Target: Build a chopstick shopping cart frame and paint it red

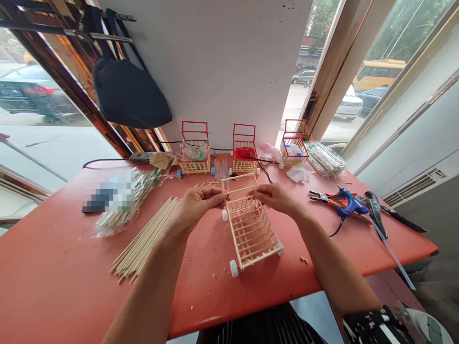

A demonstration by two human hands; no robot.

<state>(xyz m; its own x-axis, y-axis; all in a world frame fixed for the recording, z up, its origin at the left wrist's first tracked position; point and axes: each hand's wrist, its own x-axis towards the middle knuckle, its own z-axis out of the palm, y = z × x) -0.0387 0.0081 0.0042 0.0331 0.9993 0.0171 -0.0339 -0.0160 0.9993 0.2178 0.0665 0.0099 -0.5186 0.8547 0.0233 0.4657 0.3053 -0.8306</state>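
A small cart made of wooden sticks (253, 234) stands on the red table in front of me, with white bottle-cap wheels at its corners. At its far end rises a handle frame (239, 183) of thin sticks. My left hand (202, 200) pinches the left upright of that frame between thumb and fingertips. On the other side, my right hand (276, 197) pinches the right upright near the basket's top edge. The fingertips partly hide both joints where the frame meets the basket.
Bundled wooden sticks (147, 239) lie left, beside bagged sticks (122, 205). Several red-handled stick carts stand along the wall, one (244, 153) in the middle. A blue glue gun (351, 203), pliers (322, 197) and a black-handled tool (375, 210) lie right. Stick scraps (304, 259) dot the red table (71, 267).
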